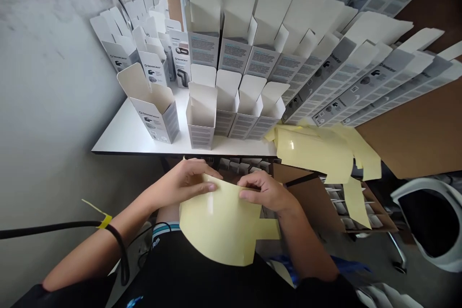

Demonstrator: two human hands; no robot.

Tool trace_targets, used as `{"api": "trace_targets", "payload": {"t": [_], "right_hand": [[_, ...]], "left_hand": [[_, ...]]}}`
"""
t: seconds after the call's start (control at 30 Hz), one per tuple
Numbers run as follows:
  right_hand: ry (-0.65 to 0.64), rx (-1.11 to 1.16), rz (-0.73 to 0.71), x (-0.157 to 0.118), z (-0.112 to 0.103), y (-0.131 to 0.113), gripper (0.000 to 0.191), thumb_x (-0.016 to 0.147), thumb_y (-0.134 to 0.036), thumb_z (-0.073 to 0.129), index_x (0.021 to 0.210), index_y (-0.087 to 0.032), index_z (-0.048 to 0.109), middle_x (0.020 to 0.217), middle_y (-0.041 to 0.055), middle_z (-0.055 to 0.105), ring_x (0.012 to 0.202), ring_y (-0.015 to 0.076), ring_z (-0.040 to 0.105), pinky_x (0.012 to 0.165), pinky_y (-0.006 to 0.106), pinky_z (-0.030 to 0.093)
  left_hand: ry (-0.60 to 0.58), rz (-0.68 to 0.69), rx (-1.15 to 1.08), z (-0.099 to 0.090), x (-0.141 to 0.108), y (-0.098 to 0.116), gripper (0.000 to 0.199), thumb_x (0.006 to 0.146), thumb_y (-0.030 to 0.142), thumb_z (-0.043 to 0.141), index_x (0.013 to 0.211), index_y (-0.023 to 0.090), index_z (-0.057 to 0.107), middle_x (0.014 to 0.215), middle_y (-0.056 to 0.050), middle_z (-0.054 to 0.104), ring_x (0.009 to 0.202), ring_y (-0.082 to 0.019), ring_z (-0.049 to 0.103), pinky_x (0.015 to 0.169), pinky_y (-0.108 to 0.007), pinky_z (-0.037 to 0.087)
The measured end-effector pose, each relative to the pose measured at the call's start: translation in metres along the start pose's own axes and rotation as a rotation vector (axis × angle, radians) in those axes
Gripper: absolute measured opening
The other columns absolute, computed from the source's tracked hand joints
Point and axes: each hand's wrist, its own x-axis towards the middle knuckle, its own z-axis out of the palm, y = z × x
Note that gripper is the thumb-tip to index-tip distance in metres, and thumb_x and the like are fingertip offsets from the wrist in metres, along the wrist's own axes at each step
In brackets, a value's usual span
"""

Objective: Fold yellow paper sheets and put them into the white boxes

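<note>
A curved yellow sheet (220, 221) hangs over the lap, with a narrow strip sticking out at its lower right. My left hand (191, 180) pinches its top edge between thumb and fingers. My right hand (263, 192) grips the same edge farther right, thumb in front and fingers curled behind. Beyond the hands, open white boxes (202, 125) stand in a row at the front of the white table (119, 130). More yellow sheets (310, 149) droop over the table's right end.
Tall stacks of printed boxes (234, 53) fill the back and right. A divided carton (317, 202) sits below the table. At the far right is a chair (426, 221). A black cable (54, 227) crosses my left forearm beside the wall.
</note>
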Motion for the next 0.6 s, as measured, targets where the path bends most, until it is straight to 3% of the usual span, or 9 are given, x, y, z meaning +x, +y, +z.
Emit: {"api": "trace_targets", "payload": {"t": [0.07,0.23,0.33,0.4,0.5,0.53,0.6], "right_hand": [[0.026,0.006,-0.001,-0.005,0.001,0.007,0.027,0.089,-0.037,0.066,0.085,-0.011,0.072,0.072,0.0013,0.064,0.063,0.0076,0.054,0.057,0.017,0.04],[-0.149,-0.15,0.051,-0.003,0.0,0.004,0.024,0.083,-0.034,0.072,0.094,-0.012,0.073,0.079,0.0016,0.065,0.07,0.0103,0.057,0.061,0.019,0.043],[-0.171,-0.141,0.054,0.005,0.001,-0.002,0.022,0.087,-0.032,0.065,0.078,-0.012,0.065,0.068,-0.0023,0.055,0.061,0.0068,0.048,0.056,0.019,0.035],[-0.159,-0.134,0.036,0.009,0.003,-0.002,0.03,0.088,-0.029,0.063,0.064,-0.013,0.052,0.06,-0.005,0.042,0.055,0.0047,0.037,0.052,0.019,0.028],[-0.077,-0.143,-0.001,0.007,0.01,0.003,0.038,0.089,-0.029,0.062,0.06,-0.014,0.042,0.057,-0.0059,0.032,0.054,0.0042,0.028,0.05,0.021,0.022],[-0.039,-0.151,-0.017,0.005,0.013,0.005,0.039,0.089,-0.03,0.061,0.06,-0.015,0.041,0.057,-0.0059,0.03,0.053,0.0043,0.027,0.05,0.021,0.021],[0.038,-0.181,-0.064,-0.001,0.02,0.007,0.04,0.09,-0.028,0.06,0.06,-0.015,0.038,0.056,-0.0058,0.028,0.053,0.0044,0.025,0.049,0.022,0.019]], "left_hand": [[-0.037,-0.03,-0.027,-0.002,-0.001,-0.003,0.024,0.092,0.034,0.069,0.11,0.02,0.076,0.094,-0.006,0.072,0.078,-0.014,0.063,0.064,-0.021,0.048],[-0.19,0.04,-0.095,-0.002,0.007,-0.005,0.022,0.095,0.031,0.066,0.112,0.021,0.075,0.096,-0.006,0.073,0.082,-0.014,0.065,0.071,-0.023,0.049],[-0.198,0.116,-0.017,0.003,0.014,-0.004,0.022,0.095,0.031,0.066,0.113,0.021,0.075,0.09,-0.005,0.072,0.083,-0.015,0.064,0.078,-0.027,0.049],[-0.095,0.196,0.078,0.009,0.015,-0.004,0.022,0.093,0.031,0.069,0.113,0.021,0.073,0.089,-0.005,0.071,0.087,-0.017,0.063,0.085,-0.032,0.048],[0.24,0.34,0.298,0.023,0.007,-0.004,0.016,0.088,0.025,0.075,0.103,0.021,0.072,0.101,-0.007,0.067,0.1,-0.021,0.061,0.092,-0.039,0.046],[0.322,0.381,0.357,0.028,0.003,-0.003,0.013,0.087,0.022,0.075,0.099,0.021,0.072,0.101,-0.008,0.066,0.098,-0.021,0.061,0.088,-0.038,0.046],[0.355,0.435,0.403,0.038,-0.006,-0.001,0.01,0.086,0.019,0.075,0.096,0.02,0.071,0.094,-0.006,0.066,0.085,-0.017,0.062,0.075,-0.032,0.048]]}}
